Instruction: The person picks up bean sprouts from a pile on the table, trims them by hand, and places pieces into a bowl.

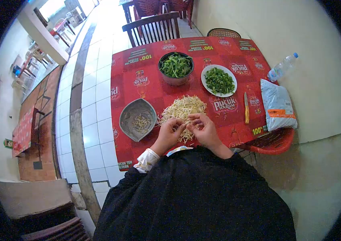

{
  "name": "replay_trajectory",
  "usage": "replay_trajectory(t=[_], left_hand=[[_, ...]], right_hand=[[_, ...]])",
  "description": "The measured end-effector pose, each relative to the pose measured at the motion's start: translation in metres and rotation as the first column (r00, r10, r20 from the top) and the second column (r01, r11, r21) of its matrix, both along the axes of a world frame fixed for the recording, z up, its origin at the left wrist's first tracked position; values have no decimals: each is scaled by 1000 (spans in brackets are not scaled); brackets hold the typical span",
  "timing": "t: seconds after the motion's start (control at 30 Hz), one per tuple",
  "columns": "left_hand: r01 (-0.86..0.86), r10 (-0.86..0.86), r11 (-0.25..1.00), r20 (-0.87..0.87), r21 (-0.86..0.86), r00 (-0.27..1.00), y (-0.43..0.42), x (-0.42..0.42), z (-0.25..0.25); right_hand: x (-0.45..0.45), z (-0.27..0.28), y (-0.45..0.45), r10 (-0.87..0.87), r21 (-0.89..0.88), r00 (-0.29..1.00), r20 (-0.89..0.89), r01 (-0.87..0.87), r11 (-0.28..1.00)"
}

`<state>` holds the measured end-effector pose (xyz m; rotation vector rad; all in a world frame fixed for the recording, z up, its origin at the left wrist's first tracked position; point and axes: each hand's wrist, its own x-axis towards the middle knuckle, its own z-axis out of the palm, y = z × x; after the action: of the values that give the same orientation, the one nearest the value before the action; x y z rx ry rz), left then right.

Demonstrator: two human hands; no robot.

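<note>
- The person's right hand [171, 133] is over the near left edge of the bean sprout pile [184, 107]. Its fingers are bent, with the thumb and fingertips drawn close together in a small pinch; whether a sprout is between them cannot be told.
- The left hand [203, 129] is just beside it, over the near right part of the pile, its fingers curled and its thumb turned toward the other hand. The fingertips are close together, but whether they meet or hold anything is too small to tell.
- The bean sprouts lie loose in a heap on the red printed tablecloth [134, 90], right in front of the person, with some strands spread beneath and around the hands.
- To the left of the heap is a grey bowl [127, 127] with a pointed rim, holding a small clump of sprouts.
- Beyond the heap stands a dark round bowl [174, 81] filled with leafy greens.
- To the right of that bowl, a white plate [203, 81] carries chopped greens.
- A knife [246, 109] lies right of the heap, its orange handle nearer the person and its blade pointing away.
- Along the right edge of the table are a grey-white plastic package [276, 102] with an orange label and a tilted clear bottle [282, 68] with a blue cap.
</note>
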<state>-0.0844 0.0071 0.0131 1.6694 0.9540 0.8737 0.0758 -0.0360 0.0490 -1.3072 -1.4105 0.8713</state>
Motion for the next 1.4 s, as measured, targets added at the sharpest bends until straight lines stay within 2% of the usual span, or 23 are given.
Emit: replay_trajectory(t=[0.03,0.07,0.17,0.2,0.3,0.33,0.43,0.47,0.63,0.67,0.77,0.83,0.87,0.9,0.93,1.0,1.07,1.1,1.13,1.17,1.23,1.37,1.4], left_hand=[[37,-24,993,-125,108,992,0,-2,4],[61,-41,991,-165,121,985,-3,-2,15],[114,-78,972,-178,203,981,-7,0,13],[143,-94,972,-250,188,964,-8,-1,10],[205,-154,968,-298,147,942,-14,-1,13],[232,-193,964,-255,132,948,-15,0,6],[316,-233,919,-320,237,918,-17,1,-5],[348,-262,910,-340,224,903,-18,2,-4],[434,-336,878,-386,203,859,-18,9,-9],[387,-307,907,-370,166,877,-18,11,-5],[211,-177,974,-305,83,936,-16,13,2],[57,-41,996,-234,62,971,-10,2,-8],[5,15,998,-331,59,943,-5,-6,-8],[-109,109,994,-255,13,961,0,-16,-23],[-173,179,984,-268,46,947,9,-30,-37],[-339,363,932,-291,130,885,11,-49,-18],[-428,428,902,-230,56,874,26,-86,-44],[-502,486,864,-196,-40,852,27,-95,-41],[-565,544,813,-167,-137,823,27,-102,-34],[-615,599,752,-144,-235,788,27,-110,-31],[-628,611,739,-152,-244,777,33,-135,-47],[-667,700,663,-34,-339,713,31,-141,-59],[-673,676,687,-96,-274,730,33,-140,-64]], right_hand=[[4,7,1,-10,155,967,253,-31,988],[8,2,3,1,202,953,302,-65,977],[15,-12,-1,67,134,941,331,-117,984],[16,-13,-3,94,121,936,338,-143,982],[19,-13,-10,181,48,923,341,-209,977],[20,-14,-13,210,-2,922,326,-222,975],[27,-23,-17,288,-91,919,270,-273,958],[29,-26,-18,311,-110,917,251,-292,950],[40,-41,-19,354,-97,919,175,-341,935],[44,-49,-17,351,-82,924,155,-342,936],[75,-85,0,109,-293,976,-188,-162,942],[105,-105,10,-166,-360,983,-79,128,924],[127,-131,19,-218,-335,969,120,246,909],[144,-151,25,-265,-289,912,313,357,888],[150,-150,25,-293,-214,860,418,407,888],[155,-147,24,-352,-51,718,600,473,879],[142,-136,19,-337,17,662,670,439,898],[133,-134,16,-331,50,631,702,419,907],[128,-138,15,-257,67,715,650,283,957],[120,-138,13,-120,-33,723,681,194,980],[101,-139,9,159,-243,700,697,21,970],[75,-137,6,205,-258,599,774,2,966],[74,-142,7,202,-254,599,775,2,967]])
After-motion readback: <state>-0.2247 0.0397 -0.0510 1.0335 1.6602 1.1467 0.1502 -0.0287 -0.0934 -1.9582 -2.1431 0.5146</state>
